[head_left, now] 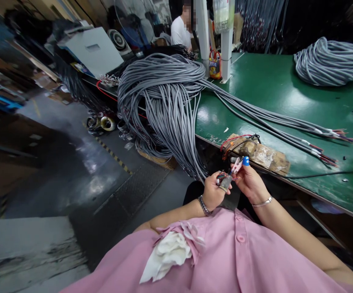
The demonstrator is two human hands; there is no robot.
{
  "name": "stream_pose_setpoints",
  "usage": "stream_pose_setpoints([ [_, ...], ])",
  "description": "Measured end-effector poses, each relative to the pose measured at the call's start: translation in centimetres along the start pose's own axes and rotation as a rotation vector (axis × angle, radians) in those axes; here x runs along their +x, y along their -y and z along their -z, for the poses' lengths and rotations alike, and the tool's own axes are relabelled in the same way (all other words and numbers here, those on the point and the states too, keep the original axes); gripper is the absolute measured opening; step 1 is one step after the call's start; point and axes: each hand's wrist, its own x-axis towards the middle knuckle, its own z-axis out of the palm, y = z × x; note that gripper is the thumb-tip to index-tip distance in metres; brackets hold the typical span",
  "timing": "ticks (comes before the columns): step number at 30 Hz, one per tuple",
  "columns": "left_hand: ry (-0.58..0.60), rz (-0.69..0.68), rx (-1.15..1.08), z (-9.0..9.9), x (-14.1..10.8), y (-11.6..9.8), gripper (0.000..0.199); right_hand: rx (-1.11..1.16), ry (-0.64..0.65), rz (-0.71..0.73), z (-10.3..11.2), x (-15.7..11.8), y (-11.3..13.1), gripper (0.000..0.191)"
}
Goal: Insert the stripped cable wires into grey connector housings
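Observation:
My left hand (214,193) is closed around the end of a grey cable, where several thin coloured wires (222,176) fan out. A grey wrap (226,182) sits at its thumb. Close beside it, my right hand (251,182) pinches a small pink piece (236,166), whose exact kind I cannot make out, near the wire ends. A blue cover (245,161) caps a fingertip of the right hand. Just beyond the hands, a worn wooden block (268,156) lies at the bench edge, with red and black wires at its left end.
A large grey cable bundle (164,77) drapes over the left edge of the green bench (264,97). Stripped cable ends (325,156) lie to the right. Another cable coil (329,63) rests at the back right. A person (180,30) in white sits beyond the white posts.

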Motion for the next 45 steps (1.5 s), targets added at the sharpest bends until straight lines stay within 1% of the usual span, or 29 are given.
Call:
stream_pose_setpoints([
  [3,0.006,-0.007,-0.004,0.0,0.0,0.1,0.029,0.021,-0.035,0.011,-0.3,-0.1,-0.1,0.034],
  [5,0.013,-0.011,-0.007,0.1,0.0,0.1,0.029,0.032,-0.025,0.001,-0.4,-0.3,-0.1,0.036],
  [9,0.023,0.008,-0.026,0.3,-0.2,0.0,0.030,0.064,0.097,-0.055,0.0,-0.5,-0.2,0.046],
  [13,0.014,0.031,-0.049,0.9,-0.9,-0.2,0.029,0.031,0.217,-0.129,1.1,-1.0,0.0,0.058],
  [16,0.022,0.037,-0.028,1.4,-1.4,-0.4,0.028,-0.074,0.308,-0.208,2.1,-1.7,0.0,0.054],
  [18,0.036,0.049,-0.013,1.6,-1.6,-0.2,0.028,-0.185,0.352,-0.219,2.4,-2.2,-0.1,0.042],
  [20,0.063,0.066,-0.002,1.6,-1.7,0.1,0.026,-0.314,0.336,-0.148,2.4,-2.7,-0.2,0.028],
  [22,0.121,0.100,0.001,1.6,-1.7,0.6,0.024,-0.451,0.316,-0.044,2.0,-3.2,-0.3,0.020],
  [25,0.268,0.222,-0.013,1.4,-1.4,1.3,0.021,-0.661,0.366,0.074,1.5,-3.7,-0.3,0.016],
  [27,0.336,0.299,-0.014,1.4,-1.1,1.6,0.022,-0.798,0.393,0.168,1.5,-3.8,-0.2,0.016],
  [28,0.344,0.315,-0.014,1.4,-1.0,1.6,0.022,-0.848,0.382,0.219,1.6,-3.8,-0.1,0.016],
  [30,0.294,0.316,-0.036,1.5,-0.8,1.6,0.026,-0.873,0.335,0.280,2.1,-3.8,-0.1,0.018],
  [31,0.247,0.312,-0.062,1.5,-0.7,1.6,0.028,-0.848,0.312,0.272,2.3,-3.7,-0.2,0.020],
  [34,0.119,0.322,-0.151,1.4,-0.5,1.6,0.034,-0.721,0.275,0.179,2.8,-4.0,-1.0,0.027],
  [35,0.102,0.329,-0.172,1.3,-0.4,1.6,0.036,-0.678,0.262,0.166,2.8,-4.3,-1.4,0.027],
  [36,0.099,0.333,-0.185,1.2,-0.4,1.6,0.037,-0.638,0.228,0.182,2.8,-4.5,-1.8,0.025],
  [38,0.116,0.344,-0.195,1.2,-0.4,1.7,0.039,-0.582,0.152,0.227,2.6,-4.9,-2.4,0.020],
  [40,0.173,0.356,-0.193,1.4,-0.5,1.7,0.040,-0.548,0.115,0.218,2.6,-4.9,-2.8,0.018],
  [44,0.370,0.357,-0.083,1.7,-1.5,1.8,0.042,-0.592,0.161,0.063,2.7,-3.7,-2.2,0.022],
  [45,0.417,0.356,-0.053,1.7,-1.8,1.8,0.041,-0.610,0.156,0.044,2.7,-3.2,-2.0,0.023],
])
